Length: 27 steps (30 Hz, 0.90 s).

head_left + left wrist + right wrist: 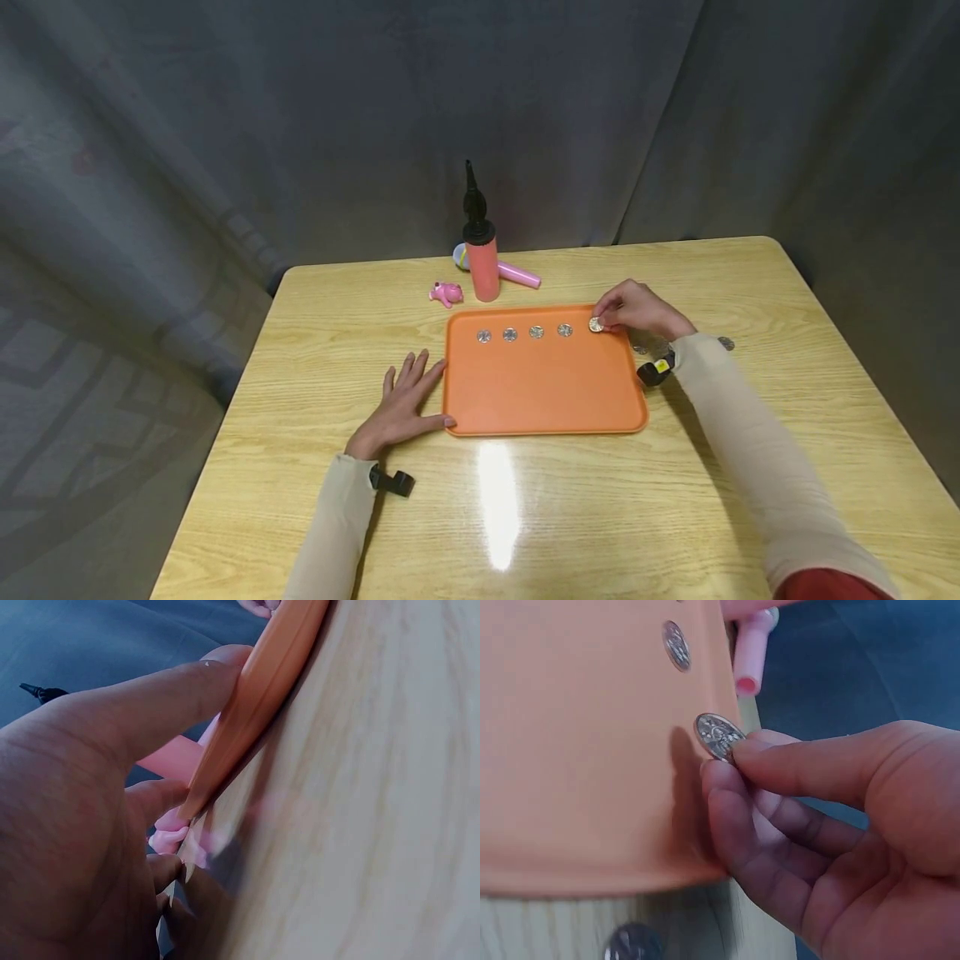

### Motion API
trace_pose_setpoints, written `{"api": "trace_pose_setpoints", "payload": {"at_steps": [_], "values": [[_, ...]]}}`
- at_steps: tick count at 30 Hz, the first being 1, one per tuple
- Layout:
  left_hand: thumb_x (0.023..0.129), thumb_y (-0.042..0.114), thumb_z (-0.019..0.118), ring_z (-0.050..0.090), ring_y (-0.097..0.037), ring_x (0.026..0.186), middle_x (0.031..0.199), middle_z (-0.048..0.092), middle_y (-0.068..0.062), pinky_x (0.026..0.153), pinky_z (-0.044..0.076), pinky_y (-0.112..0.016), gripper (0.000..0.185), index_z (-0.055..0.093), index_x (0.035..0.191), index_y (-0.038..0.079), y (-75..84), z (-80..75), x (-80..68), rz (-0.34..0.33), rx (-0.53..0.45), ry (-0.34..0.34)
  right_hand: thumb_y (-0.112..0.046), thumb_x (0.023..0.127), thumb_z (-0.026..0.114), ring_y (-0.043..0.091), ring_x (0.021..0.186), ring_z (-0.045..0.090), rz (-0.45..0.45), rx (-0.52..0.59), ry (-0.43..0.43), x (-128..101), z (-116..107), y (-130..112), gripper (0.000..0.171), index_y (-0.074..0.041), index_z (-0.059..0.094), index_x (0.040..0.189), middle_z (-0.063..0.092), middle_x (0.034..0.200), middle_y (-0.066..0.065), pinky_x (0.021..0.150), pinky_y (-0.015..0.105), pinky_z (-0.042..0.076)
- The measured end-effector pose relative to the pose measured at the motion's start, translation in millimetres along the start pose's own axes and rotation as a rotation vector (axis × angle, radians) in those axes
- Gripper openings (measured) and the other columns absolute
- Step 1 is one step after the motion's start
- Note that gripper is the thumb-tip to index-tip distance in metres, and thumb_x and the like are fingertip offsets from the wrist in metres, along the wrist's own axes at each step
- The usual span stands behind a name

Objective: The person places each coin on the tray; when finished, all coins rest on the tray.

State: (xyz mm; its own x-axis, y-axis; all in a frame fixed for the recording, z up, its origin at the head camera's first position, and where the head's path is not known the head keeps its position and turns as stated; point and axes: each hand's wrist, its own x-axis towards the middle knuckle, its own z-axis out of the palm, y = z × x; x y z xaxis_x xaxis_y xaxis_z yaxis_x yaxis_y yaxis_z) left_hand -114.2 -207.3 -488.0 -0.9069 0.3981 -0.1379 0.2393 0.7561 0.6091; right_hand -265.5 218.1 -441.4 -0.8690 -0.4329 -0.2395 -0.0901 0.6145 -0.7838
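Right now we are setting a coin down at the far right end of a row along the far side of the orange tray. Our right hand pinches this coin by its edge between thumb and fingertip; in the right wrist view the coin is tilted, its far edge at or just above the tray floor, so we judge it not yet laid flat. Four other coins already lie in the row to its left, evenly spaced. Our left hand lies flat on the table, fingers spread, thumb touching the tray's near left corner, seemingly steadying it. A few loose coins lie on the table just right of the tray, beside our right wrist. The next move, as we judge it, calls for lowering the coin level, letting go cleanly without nudging its neighbour, and then reaching right for another.
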Motion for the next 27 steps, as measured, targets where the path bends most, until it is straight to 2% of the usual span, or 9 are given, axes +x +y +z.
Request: {"api": "trace_pose_setpoints", "payload": {"at_steps": [4,12,18,23,27], "values": [[0.086,0.05,0.073,-0.009,-0.039,0.158,0.17,0.0,-0.016,0.121,-0.011,-0.066,0.097,0.019,0.162,0.023,-0.2,0.0,0.0,0.002,0.0,0.001,0.007,0.089,0.064,0.011,0.062,0.059,0.002,-0.062,0.014,8.6,8.1,3.9,0.013,0.006,0.074,0.097,0.072,0.077,0.01,0.056,0.023,0.05],[0.086,0.05,0.073,-0.009,-0.039,0.158,0.171,0.0,-0.015,0.121,-0.011,-0.066,0.097,0.019,0.162,0.023,-1.1,0.3,0.3,0.0,-0.004,0.002,0.006,0.085,0.069,0.016,0.068,0.052,0.007,-0.156,0.033,11.1,18.2,-0.8,0.012,0.002,0.074,0.094,0.068,0.08,0.01,0.06,0.024,0.043],[0.086,0.051,0.073,-0.009,-0.039,0.158,0.171,-0.001,-0.015,0.121,-0.011,-0.066,0.097,0.019,0.162,0.024,-1.6,0.4,0.3,0.003,-0.003,0.002,0.005,0.086,0.069,0.019,0.073,0.054,0.005,-0.205,0.043,10.0,20.2,-0.9,0.01,0.0,0.074,0.093,0.068,0.083,0.011,0.065,0.026,0.044],[0.084,0.051,0.074,-0.009,-0.039,0.158,0.171,0.0,-0.015,0.121,-0.012,-0.066,0.099,0.02,0.162,0.023,0.1,-0.4,-0.1,0.002,-0.025,0.004,0.004,0.087,0.068,0.02,0.076,0.057,-0.032,-0.281,0.067,8.6,19.9,-1.5,0.011,-0.001,0.075,0.093,0.073,0.088,0.014,0.069,0.027,0.044],[0.085,0.051,0.074,-0.009,-0.039,0.158,0.17,0.0,-0.015,0.121,-0.012,-0.066,0.098,0.02,0.162,0.023,1.2,-0.8,-0.1,0.005,-0.022,0.002,0.002,0.087,0.069,0.02,0.077,0.056,-0.03,-0.271,0.074,6.1,18.3,-2.5,0.01,-0.001,0.076,0.093,0.073,0.09,0.014,0.069,0.027,0.045]]}}
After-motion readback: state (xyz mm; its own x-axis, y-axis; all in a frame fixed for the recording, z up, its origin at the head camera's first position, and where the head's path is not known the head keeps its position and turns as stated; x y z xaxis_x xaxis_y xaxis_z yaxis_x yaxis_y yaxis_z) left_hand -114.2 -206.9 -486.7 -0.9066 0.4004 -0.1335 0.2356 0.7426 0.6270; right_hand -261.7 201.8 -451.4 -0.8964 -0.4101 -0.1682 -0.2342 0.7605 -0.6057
